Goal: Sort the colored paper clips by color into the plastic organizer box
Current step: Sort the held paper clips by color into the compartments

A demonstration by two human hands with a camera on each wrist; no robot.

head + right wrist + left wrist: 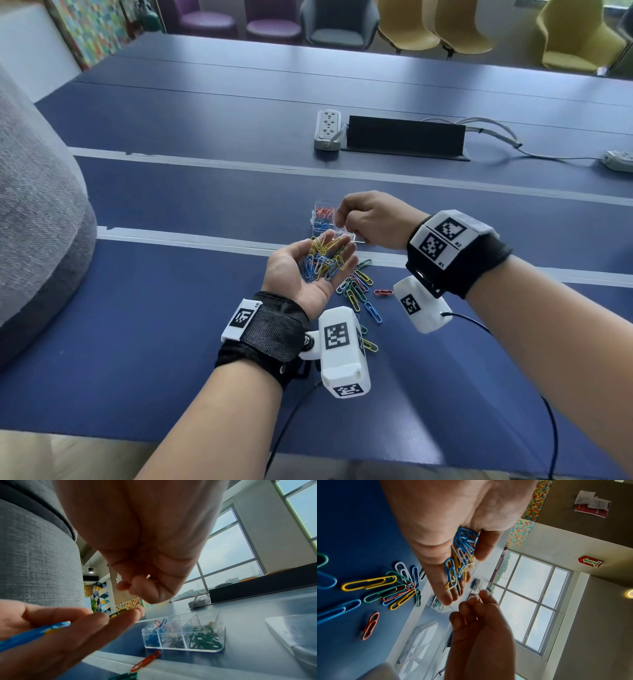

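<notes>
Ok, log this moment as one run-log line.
left hand: palm up, cradling mixed clips | right hand: fingers curled by organizer box, pinch contents unclear | loose clips: on table

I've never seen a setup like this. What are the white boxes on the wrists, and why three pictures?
No machine here: a person's two bare hands are filmed by three cameras. The wide picture comes from a camera on the head; the other two come from the white boxes, the left wrist camera and the right wrist camera, each looking along its hand. The left hand lies palm up, carrying a heap of clips, blue, yellow and white. The right hand has its fingers curled as if pinching something small; I cannot tell what. On the blue table lie loose clips and the clear organizer box, with green and blue clips in separate compartments.
</notes>
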